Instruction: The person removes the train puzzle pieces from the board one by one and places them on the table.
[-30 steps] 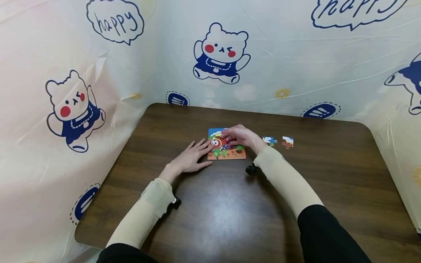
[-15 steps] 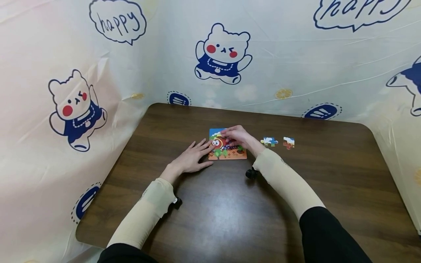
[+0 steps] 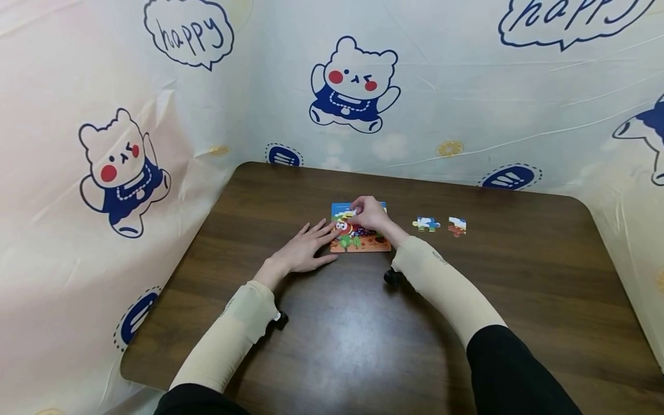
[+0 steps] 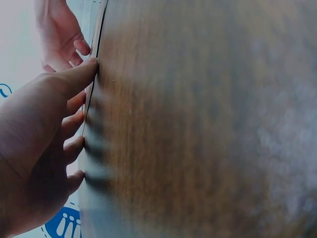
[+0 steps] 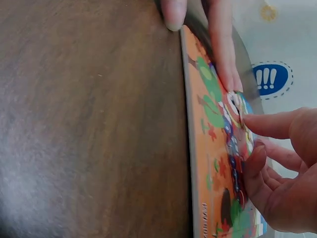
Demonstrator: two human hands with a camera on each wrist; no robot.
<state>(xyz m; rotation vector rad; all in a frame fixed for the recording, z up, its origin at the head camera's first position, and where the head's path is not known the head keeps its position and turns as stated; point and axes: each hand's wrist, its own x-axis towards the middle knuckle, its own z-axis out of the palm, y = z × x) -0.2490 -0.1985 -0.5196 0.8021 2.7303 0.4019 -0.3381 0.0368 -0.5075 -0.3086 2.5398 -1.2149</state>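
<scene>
A small colourful jigsaw puzzle board (image 3: 359,245) lies on the brown table, with an orange lower part and a blue upper edge. My left hand (image 3: 306,251) is spread flat, its fingertips on the board's left side and its thumb by the lower left corner. Over the upper middle of the board, my right hand (image 3: 372,214) pinches a puzzle piece (image 5: 241,110), which looks slightly tilted at the picture's surface; the fingers hide most of it. To the right lie two loose pieces, a blue and white puzzle piece (image 3: 426,224) and a red and white puzzle piece (image 3: 457,226).
The wooden table (image 3: 342,334) has rounded corners. Behind it and to the left hangs a pale curtain (image 3: 430,75) printed with bears and lettering. Small black wrist cameras (image 3: 392,277) sit under both sleeves.
My right hand has shifted a little left and turned over the board, uncovering its upper right corner. The left hand stays on the board's left side. The loose pieces have stayed put.
</scene>
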